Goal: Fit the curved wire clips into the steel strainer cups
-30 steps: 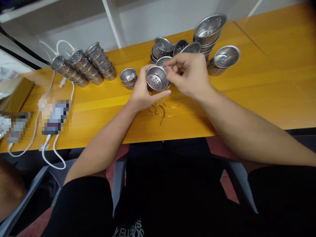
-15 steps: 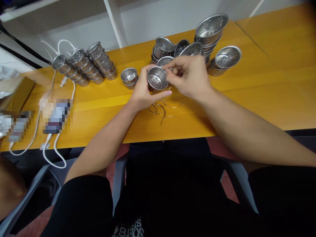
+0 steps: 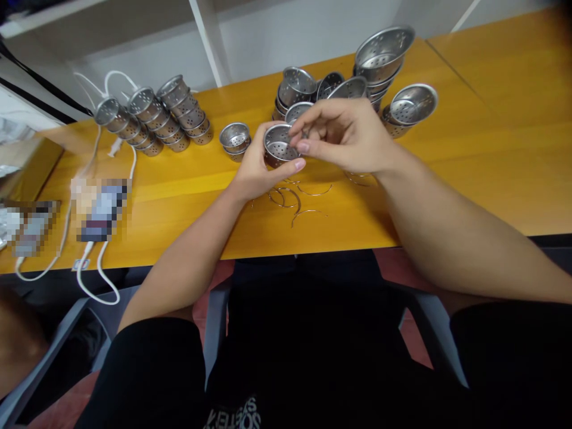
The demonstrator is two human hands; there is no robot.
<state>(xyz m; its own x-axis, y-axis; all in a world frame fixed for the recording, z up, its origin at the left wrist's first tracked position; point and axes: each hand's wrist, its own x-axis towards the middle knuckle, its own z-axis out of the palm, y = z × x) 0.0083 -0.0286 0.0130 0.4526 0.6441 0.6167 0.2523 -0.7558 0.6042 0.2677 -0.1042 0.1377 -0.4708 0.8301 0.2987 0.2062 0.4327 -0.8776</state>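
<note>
Left forearm [image 3: 192, 253] slants up from lower left; left hand [image 3: 255, 170], upper centre, cupped, thumb [image 3: 286, 171] stretched rightward. Right forearm [image 3: 456, 229] enters from right edge; right hand [image 3: 351, 136] just beside, knuckles up, fingertips pointing left.

- Over on the table's [image 3: 469, 149] left: stacked cups [image 3: 145, 110], a phone [image 3: 103, 211] before them.
- Middle: a cup [image 3: 277, 140] in the left hand [image 3: 259, 170], wires [image 3: 298, 204] lying before it.
- Behind the right hand [image 3: 351, 134]: more cups [image 3: 297, 86], bowls [image 3: 381, 68] to their right.
</note>
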